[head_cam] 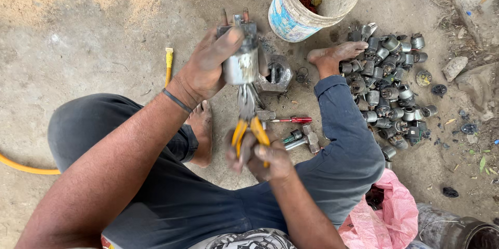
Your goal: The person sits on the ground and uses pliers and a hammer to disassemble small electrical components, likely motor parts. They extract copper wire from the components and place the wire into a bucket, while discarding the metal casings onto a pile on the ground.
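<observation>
My left hand clenched round grey metal cylinder part, raised over floor. Right hand grips yellow-handled pliers; plier tips hidden beneath cylinder, bite unclear. Right fingers partly blurred.

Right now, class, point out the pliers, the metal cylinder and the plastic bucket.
pliers (249, 129), head view, on the yellow handles
metal cylinder (241, 64), head view, on its shiny side wall
plastic bucket (291, 18), head view, on its outer wall

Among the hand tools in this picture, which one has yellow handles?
The pliers in the right hand. Their handles are yellow, while the screwdriver on the ground has a red handle and the hammer beside it is bare grey metal.
</observation>
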